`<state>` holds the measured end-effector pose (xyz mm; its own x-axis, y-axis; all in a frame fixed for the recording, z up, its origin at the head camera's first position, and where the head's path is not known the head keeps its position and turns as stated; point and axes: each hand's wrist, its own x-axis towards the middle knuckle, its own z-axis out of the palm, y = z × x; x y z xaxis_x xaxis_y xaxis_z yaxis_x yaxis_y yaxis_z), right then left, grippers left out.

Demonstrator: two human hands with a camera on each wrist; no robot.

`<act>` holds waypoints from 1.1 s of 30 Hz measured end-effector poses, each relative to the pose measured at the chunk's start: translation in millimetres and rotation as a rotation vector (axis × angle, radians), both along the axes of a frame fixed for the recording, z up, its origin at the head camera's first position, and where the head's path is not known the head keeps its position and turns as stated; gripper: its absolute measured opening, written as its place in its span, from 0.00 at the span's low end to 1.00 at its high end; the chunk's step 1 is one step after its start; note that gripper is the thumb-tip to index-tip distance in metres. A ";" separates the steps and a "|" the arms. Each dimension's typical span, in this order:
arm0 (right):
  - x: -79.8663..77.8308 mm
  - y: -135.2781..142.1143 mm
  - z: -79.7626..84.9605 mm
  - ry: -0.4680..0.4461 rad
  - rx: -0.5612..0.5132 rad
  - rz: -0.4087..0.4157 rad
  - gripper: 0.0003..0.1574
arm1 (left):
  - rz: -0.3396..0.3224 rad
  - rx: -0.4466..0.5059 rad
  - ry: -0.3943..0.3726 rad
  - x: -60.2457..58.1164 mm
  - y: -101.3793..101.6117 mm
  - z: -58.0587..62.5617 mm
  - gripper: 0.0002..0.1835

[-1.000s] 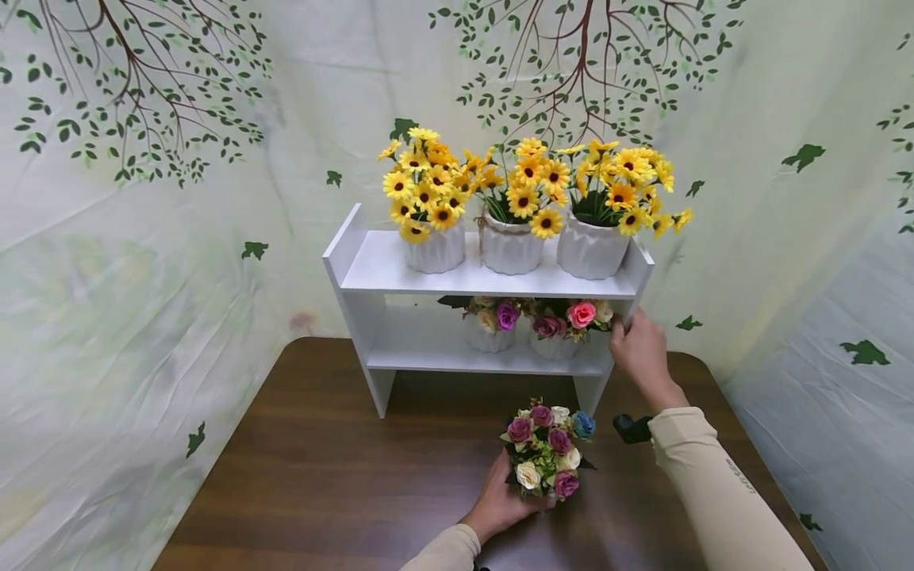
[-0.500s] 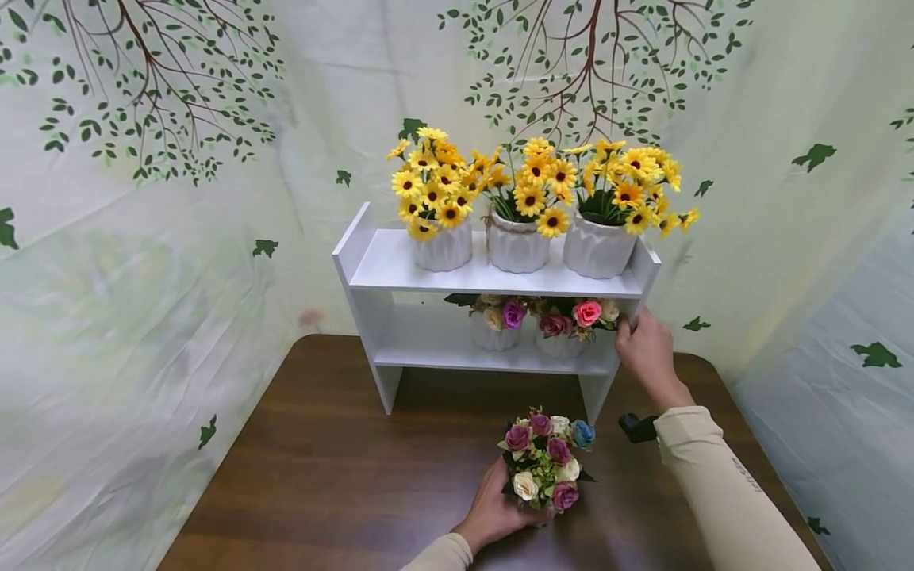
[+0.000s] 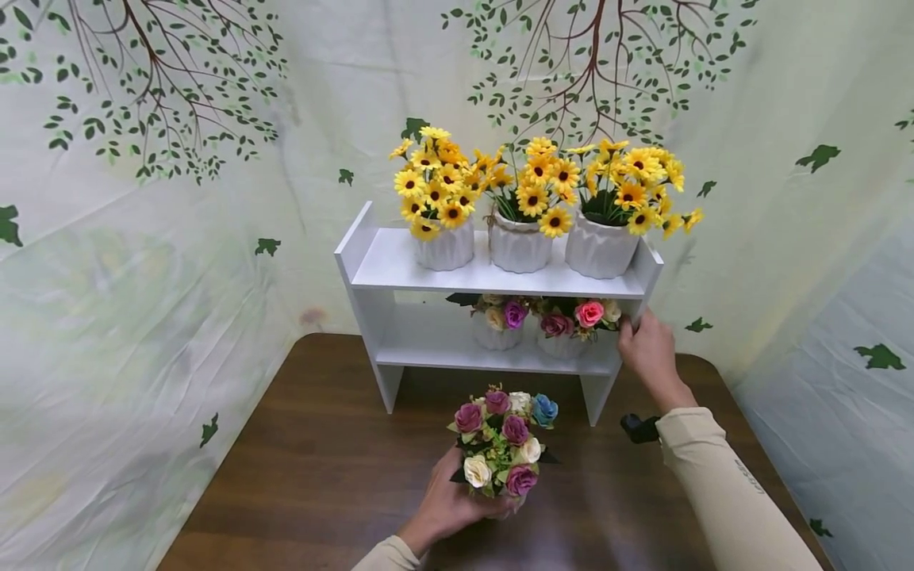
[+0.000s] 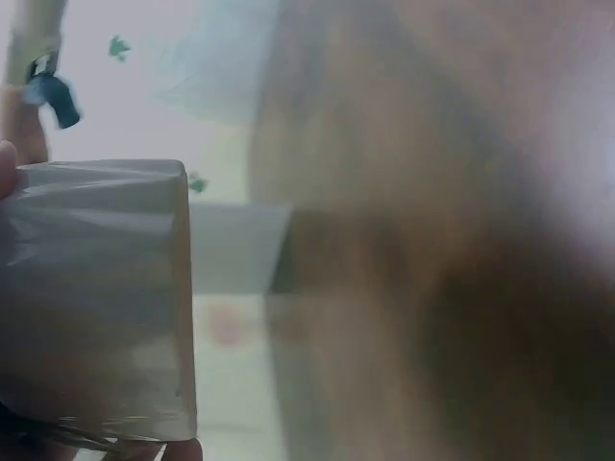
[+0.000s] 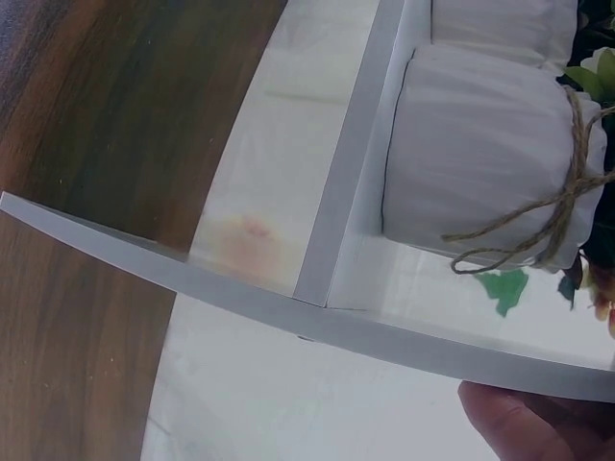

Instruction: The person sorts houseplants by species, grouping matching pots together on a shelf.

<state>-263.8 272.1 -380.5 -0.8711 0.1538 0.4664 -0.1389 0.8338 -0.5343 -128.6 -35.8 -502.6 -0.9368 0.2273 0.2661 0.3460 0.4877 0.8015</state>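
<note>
My left hand (image 3: 446, 500) holds a white pot of artificial roses (image 3: 503, 444) in mauve, cream and blue, in front of the shelf. In the left wrist view the pot (image 4: 96, 298) is seen side-on, a thumb at one edge and fingertips at another. My right hand (image 3: 648, 349) grips the right side panel of a white two-tier shelf (image 3: 428, 366); in the right wrist view fingers (image 5: 514, 423) press against that panel (image 5: 384, 336). Two white pots of mixed roses (image 3: 497, 337) stand on the lower tier, right of centre, one with twine (image 5: 567, 202) tied round it.
Three white pots of yellow daisy-like flowers (image 3: 521, 246) line the upper tier. A brown wooden table (image 3: 321, 452) carries the shelf. Behind hangs a pale cloth (image 3: 300, 159) printed with branches and leaves. A black device (image 3: 639, 428) sits below my right wrist.
My left hand has carried the rose pot leftward over the table, mostly in the last half second. My right hand keeps its grip on the side panel, and the head view has shifted slightly.
</note>
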 end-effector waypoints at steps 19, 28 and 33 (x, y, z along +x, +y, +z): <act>1.1 0.3 1.2 -0.002 -0.011 0.000 0.17 | 0.095 -0.026 0.260 -51.3 -91.1 118.7 0.51; 1.7 3.4 2.1 0.011 -0.007 -0.008 0.16 | 0.209 -0.015 0.157 -79.6 -94.1 126.8 0.51; -0.3 1.6 -0.1 0.023 -0.001 0.004 0.16 | 0.239 0.027 0.095 -89.3 -91.9 108.5 0.51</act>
